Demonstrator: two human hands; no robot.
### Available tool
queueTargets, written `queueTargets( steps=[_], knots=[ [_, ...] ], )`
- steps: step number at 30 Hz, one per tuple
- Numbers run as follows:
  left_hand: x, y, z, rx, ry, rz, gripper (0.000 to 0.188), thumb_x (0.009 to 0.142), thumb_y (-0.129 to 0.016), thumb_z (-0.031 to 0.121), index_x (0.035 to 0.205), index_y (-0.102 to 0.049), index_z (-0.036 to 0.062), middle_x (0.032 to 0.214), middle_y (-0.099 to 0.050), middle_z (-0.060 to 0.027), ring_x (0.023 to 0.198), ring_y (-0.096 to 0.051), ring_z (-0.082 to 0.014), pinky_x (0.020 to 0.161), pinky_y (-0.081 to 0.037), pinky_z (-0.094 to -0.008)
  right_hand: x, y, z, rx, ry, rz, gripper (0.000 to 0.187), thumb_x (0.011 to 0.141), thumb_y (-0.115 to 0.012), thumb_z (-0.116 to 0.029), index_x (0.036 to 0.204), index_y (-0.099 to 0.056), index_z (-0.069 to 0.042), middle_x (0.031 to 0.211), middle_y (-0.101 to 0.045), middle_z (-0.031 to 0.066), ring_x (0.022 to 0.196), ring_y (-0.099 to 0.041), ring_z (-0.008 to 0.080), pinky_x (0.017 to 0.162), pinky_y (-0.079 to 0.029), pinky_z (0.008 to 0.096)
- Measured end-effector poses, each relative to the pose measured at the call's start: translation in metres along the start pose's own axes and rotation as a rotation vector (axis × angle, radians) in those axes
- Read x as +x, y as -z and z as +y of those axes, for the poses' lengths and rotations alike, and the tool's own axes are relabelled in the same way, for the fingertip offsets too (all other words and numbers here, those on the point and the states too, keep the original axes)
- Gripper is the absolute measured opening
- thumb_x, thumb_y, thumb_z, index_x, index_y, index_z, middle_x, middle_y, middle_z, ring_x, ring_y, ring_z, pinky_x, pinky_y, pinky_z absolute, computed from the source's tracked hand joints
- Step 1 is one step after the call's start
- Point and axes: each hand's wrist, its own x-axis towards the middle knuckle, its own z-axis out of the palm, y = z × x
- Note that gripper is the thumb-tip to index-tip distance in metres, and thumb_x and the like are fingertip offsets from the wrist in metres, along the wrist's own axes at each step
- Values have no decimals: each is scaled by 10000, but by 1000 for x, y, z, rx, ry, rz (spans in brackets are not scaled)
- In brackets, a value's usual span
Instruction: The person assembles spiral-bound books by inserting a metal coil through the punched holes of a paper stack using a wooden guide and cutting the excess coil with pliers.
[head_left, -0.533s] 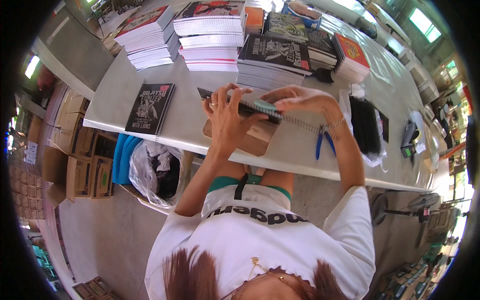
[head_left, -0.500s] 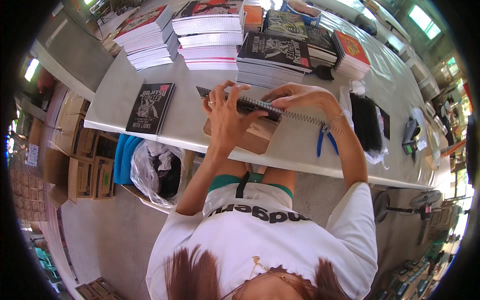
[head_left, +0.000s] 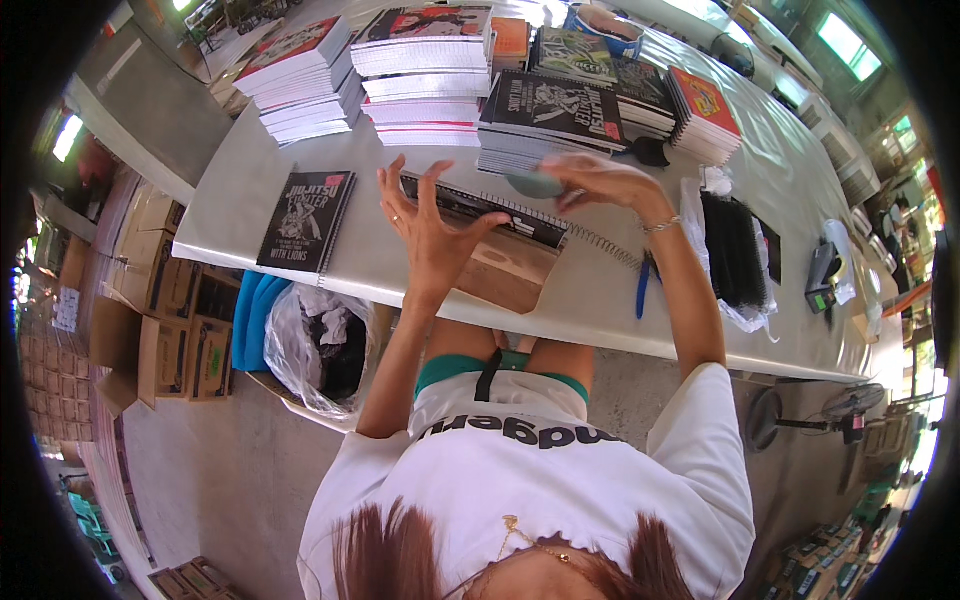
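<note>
A dark-covered spiral notebook (head_left: 530, 228) stands tilted, spine edge up, against a brown wooden block (head_left: 500, 275) at the table's near edge. Around its left part is my left hand (head_left: 430, 220), thumb against the spine and fingers spread beyond it. A loose black wire coil (head_left: 602, 247) trails from the spine's right end. Just above the spine, my right hand (head_left: 605, 185) holds a greenish rounded object (head_left: 535, 185); motion blurs it, and its kind cannot be made out. Blue-handled pliers (head_left: 643, 285) lie below my right wrist, partly hidden by the forearm.
A black-covered notebook (head_left: 307, 222) lies at left. Stacks of notebooks (head_left: 425, 75) line the table's far side. Black coils in plastic (head_left: 735, 250) and a tape dispenser (head_left: 822, 270) are at right. Below the table's left edge stands a plastic-lined bin (head_left: 315, 345).
My right hand has lifted off the spine with the greenish object and moved slightly up. My left fingers have spread wider and shifted left. The pliers are now more covered by my forearm.
</note>
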Motion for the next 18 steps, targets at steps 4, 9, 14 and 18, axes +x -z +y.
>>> queueTargets(
  steps=[4, 9, 14, 18],
  knots=[
    [-3, -1, -19, -219, 16, -61, 936, 558, -886, 413, 1325, -422, 143, 1377, -255, -223, 1328, -222, -428, 1070, -264, -519, 4, -32, -38, -252, -27, -218, 614, 877, -602, -520, 1282, -524, -65, 1075, -554, 35, 860, -570, 115, 752, -520, 238],
    [1, -5, -19, -256, 9, -23, 1075, 575, -890, 374, 1404, -280, 63, 1340, -308, -237, 1263, -323, -403, 1029, -338, -468, 18, -8, -16, -585, -286, 59, 704, 805, -656, -571, 1286, -533, -71, 1159, -598, 76, 911, -592, 169, 787, -533, 275],
    [-6, -14, -38, -482, 88, -42, 1094, 614, -891, 292, 1428, -212, 25, 1308, -356, -218, 1232, -375, -341, 1030, -345, -440, 28, -24, -22, -467, -94, -184, 616, 874, -579, -547, 1275, -534, -82, 1097, -591, 80, 911, -580, 162, 760, -523, 299],
    [2, -9, -24, -918, 267, -107, 1027, 678, -862, 157, 1440, -186, 24, 1301, -372, -178, 1198, -428, -272, 1004, -390, -393, 27, -11, 6, -1, -143, 7, 626, 888, -573, -517, 1325, -462, -82, 1180, -547, 45, 989, -555, 178, 854, -495, 308]
  ],
)
